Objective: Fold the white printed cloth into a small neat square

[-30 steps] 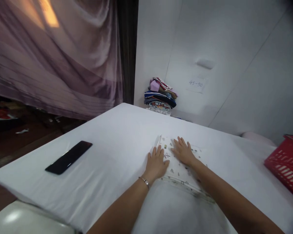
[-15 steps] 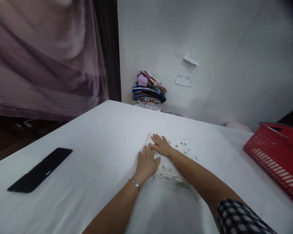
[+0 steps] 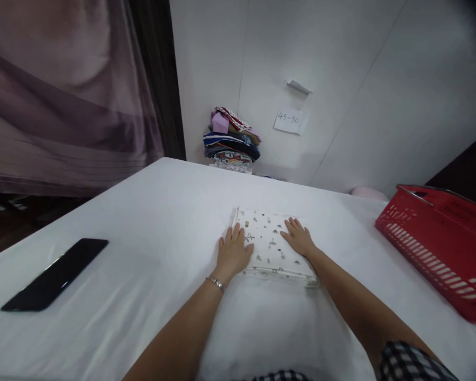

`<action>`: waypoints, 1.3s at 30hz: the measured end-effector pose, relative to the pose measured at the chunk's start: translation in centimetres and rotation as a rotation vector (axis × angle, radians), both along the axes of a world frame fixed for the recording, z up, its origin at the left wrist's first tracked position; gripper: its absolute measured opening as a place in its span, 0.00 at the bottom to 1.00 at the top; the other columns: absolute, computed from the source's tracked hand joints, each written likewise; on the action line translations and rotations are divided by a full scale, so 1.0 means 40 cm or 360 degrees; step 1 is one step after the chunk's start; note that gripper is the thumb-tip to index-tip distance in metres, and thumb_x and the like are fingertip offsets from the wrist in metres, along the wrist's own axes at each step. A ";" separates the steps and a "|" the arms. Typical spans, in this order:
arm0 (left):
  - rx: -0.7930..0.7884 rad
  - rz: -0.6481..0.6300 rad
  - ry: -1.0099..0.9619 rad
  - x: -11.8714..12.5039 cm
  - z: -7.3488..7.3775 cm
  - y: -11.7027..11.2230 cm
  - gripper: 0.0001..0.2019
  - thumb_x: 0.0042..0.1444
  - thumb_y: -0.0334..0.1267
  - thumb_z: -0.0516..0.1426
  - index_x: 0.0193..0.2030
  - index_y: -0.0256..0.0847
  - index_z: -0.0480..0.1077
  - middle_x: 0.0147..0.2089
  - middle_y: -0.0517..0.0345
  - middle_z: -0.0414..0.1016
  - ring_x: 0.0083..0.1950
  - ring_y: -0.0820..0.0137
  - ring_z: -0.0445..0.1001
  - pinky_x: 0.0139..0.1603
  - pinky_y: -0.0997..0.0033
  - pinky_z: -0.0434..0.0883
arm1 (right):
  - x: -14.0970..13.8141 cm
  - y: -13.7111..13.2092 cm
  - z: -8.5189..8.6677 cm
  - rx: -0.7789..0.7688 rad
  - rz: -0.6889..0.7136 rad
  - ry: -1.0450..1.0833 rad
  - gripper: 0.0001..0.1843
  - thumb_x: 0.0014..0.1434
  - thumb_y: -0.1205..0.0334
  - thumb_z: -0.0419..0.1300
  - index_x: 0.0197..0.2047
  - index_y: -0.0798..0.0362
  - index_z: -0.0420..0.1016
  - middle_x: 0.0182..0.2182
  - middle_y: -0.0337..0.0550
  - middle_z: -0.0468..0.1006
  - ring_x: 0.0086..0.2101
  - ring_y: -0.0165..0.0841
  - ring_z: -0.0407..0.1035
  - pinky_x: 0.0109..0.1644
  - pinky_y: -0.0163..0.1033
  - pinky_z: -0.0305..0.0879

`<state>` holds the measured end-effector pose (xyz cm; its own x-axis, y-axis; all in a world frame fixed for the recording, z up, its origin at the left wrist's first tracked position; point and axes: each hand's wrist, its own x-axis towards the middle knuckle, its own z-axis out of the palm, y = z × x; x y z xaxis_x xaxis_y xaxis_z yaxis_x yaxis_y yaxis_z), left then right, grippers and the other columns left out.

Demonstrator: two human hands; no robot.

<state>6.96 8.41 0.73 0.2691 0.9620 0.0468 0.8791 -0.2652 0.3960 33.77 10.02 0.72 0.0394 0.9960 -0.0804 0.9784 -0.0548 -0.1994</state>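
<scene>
A folded white cloth (image 3: 267, 246) with small printed figures lies flat on the white-covered table (image 3: 170, 211). Its folded layers show along the near edge. My left hand (image 3: 234, 251) rests palm down on the cloth's left side, fingers spread, a silvery bracelet at the wrist. On the right part of the cloth lies my right hand (image 3: 299, 238), also flat with its fingers stretched out. Neither hand grips anything. What kind of textile this is, I cannot tell from its folded shape.
To the left lies a flat, shiny black slab (image 3: 55, 275). A red plastic basket (image 3: 432, 243) with a metal handle stands on the right. Behind the table's far edge rises a stack of folded clothes (image 3: 232, 140) by the wall, near a paper marked 45-50 (image 3: 291, 120).
My right hand has slid across the cloth from its left side to its right side, uncovering the printed middle. My left hand stays at the left edge. The view has shifted slightly.
</scene>
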 end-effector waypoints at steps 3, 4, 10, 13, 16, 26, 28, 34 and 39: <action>-0.0015 0.0003 0.0004 -0.001 0.004 0.000 0.30 0.58 0.51 0.43 0.65 0.42 0.52 0.71 0.53 0.38 0.69 0.53 0.41 0.63 0.43 0.49 | 0.009 -0.006 0.016 0.0119 -0.0073 0.0266 0.37 0.61 0.39 0.40 0.67 0.52 0.48 0.67 0.44 0.39 0.65 0.39 0.31 0.65 0.53 0.38; -0.0012 0.0003 0.0004 -0.001 0.004 0.001 0.30 0.58 0.51 0.43 0.65 0.41 0.52 0.71 0.53 0.39 0.69 0.53 0.41 0.63 0.43 0.49 | 0.015 -0.016 0.022 0.0186 -0.0158 0.0397 0.38 0.60 0.39 0.39 0.67 0.52 0.47 0.67 0.44 0.39 0.65 0.38 0.32 0.65 0.51 0.40; 0.0036 0.0007 -0.0025 -0.001 -0.003 0.004 0.29 0.58 0.50 0.44 0.65 0.41 0.53 0.71 0.51 0.40 0.69 0.50 0.42 0.62 0.42 0.50 | 0.055 -0.136 0.021 0.0036 -0.0666 0.1188 0.38 0.62 0.43 0.37 0.69 0.54 0.37 0.63 0.48 0.53 0.59 0.38 0.55 0.58 0.45 0.60; 0.0033 0.0021 -0.0032 -0.001 -0.003 0.005 0.29 0.58 0.51 0.44 0.65 0.42 0.53 0.71 0.53 0.40 0.68 0.49 0.42 0.62 0.43 0.50 | 0.058 -0.195 0.015 -0.0046 -0.0788 0.1555 0.36 0.62 0.47 0.44 0.68 0.54 0.39 0.59 0.51 0.62 0.54 0.38 0.63 0.53 0.44 0.65; 0.0004 0.0040 -0.0008 -0.001 -0.002 0.005 0.29 0.58 0.51 0.44 0.65 0.42 0.52 0.71 0.54 0.40 0.68 0.50 0.43 0.62 0.45 0.50 | 0.050 -0.234 0.021 -0.0119 -0.0921 0.1931 0.31 0.59 0.51 0.53 0.63 0.53 0.54 0.49 0.49 0.74 0.46 0.38 0.71 0.47 0.42 0.69; -0.0217 0.0238 -0.0409 -0.017 0.022 0.033 0.35 0.55 0.52 0.49 0.66 0.39 0.47 0.71 0.47 0.40 0.66 0.56 0.53 0.61 0.58 0.56 | 0.004 -0.256 0.061 -0.0283 -0.0882 0.2357 0.18 0.52 0.60 0.64 0.45 0.56 0.69 0.39 0.50 0.79 0.38 0.37 0.74 0.42 0.39 0.71; -0.0368 0.0339 -0.0596 -0.036 0.030 0.054 0.35 0.54 0.53 0.50 0.66 0.39 0.49 0.68 0.45 0.50 0.65 0.58 0.56 0.60 0.63 0.58 | 0.006 -0.258 0.052 -0.0263 -0.0853 0.2367 0.18 0.51 0.60 0.64 0.45 0.56 0.69 0.40 0.50 0.78 0.39 0.38 0.74 0.43 0.40 0.71; -0.0673 0.0472 -0.0916 -0.084 0.019 0.096 0.33 0.50 0.54 0.55 0.59 0.34 0.60 0.57 0.41 0.67 0.54 0.58 0.69 0.50 0.66 0.66 | 0.018 -0.264 0.027 -0.0240 -0.0773 0.2407 0.18 0.51 0.61 0.64 0.45 0.56 0.69 0.40 0.50 0.79 0.39 0.39 0.74 0.45 0.44 0.71; -0.0763 0.0382 -0.0999 -0.083 0.011 0.088 0.26 0.49 0.56 0.55 0.46 0.35 0.70 0.48 0.45 0.75 0.45 0.61 0.75 0.39 0.70 0.70 | 0.013 -0.269 0.029 -0.0226 -0.0769 0.2395 0.18 0.50 0.62 0.65 0.44 0.56 0.70 0.39 0.49 0.79 0.39 0.40 0.74 0.44 0.44 0.71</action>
<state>3.63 11.94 1.16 0.1140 0.9439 -0.3100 0.4678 0.2243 0.8549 34.30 -0.74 1.87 0.1384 0.8952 -0.4237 -0.2141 -0.3906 -0.8953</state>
